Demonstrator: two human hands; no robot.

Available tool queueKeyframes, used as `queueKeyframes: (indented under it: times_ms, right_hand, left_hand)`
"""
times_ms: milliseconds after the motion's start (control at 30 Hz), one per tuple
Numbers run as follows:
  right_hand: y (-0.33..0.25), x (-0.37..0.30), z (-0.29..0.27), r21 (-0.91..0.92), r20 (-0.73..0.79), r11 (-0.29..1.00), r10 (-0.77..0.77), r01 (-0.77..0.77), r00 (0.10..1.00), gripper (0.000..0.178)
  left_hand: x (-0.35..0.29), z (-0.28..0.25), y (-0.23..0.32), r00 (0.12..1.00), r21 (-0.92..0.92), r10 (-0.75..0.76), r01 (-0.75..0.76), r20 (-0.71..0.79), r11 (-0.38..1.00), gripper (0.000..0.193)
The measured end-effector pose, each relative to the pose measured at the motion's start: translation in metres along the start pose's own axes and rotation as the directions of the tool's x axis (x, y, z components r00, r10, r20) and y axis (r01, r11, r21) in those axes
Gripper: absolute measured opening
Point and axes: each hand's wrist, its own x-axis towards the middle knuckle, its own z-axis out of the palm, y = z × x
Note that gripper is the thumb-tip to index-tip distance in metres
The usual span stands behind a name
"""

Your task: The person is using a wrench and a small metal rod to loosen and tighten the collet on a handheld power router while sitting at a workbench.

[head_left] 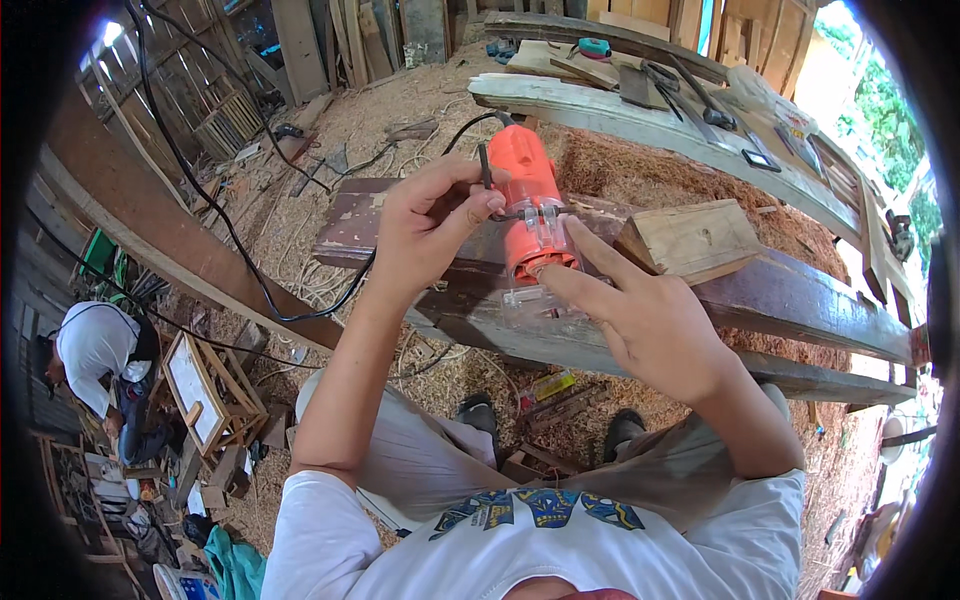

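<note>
An orange trim router (522, 158) with a clear plastic base (540, 303) lies on a worn, dark-painted plank (350, 218) in front of me. My left hand (428, 220) is closed in a pinch on a thin dark rod, seemingly a hex key (484, 165), beside the router's metal clamp (545, 222). Part of that rod is hidden by the fingers. From the other side, my right hand (650, 318) grips the router's lower end, one fingertip by the clamp and another at the collar. A cut wood block (695, 240) sits just right of the router.
A black cord (470, 128) runs from the router's top. Beyond, a pale beam (600, 115) and boards carry a hammer (715, 115) and other tools. Wood shavings cover the floor (400, 110). At far left, a person in white (95, 350) bends near a wooden frame (195, 390).
</note>
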Motion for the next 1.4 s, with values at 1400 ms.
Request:
queueKeyframes:
  times_ms: [1400]
  right_hand:
    - [-0.001,-0.002,0.002,-0.038,-0.067,0.998,-0.055,0.053,0.996,0.066]
  left_hand:
    - [-0.004,0.033,-0.026,0.977,0.449,0.113,-0.02,-0.182,0.893,0.034]
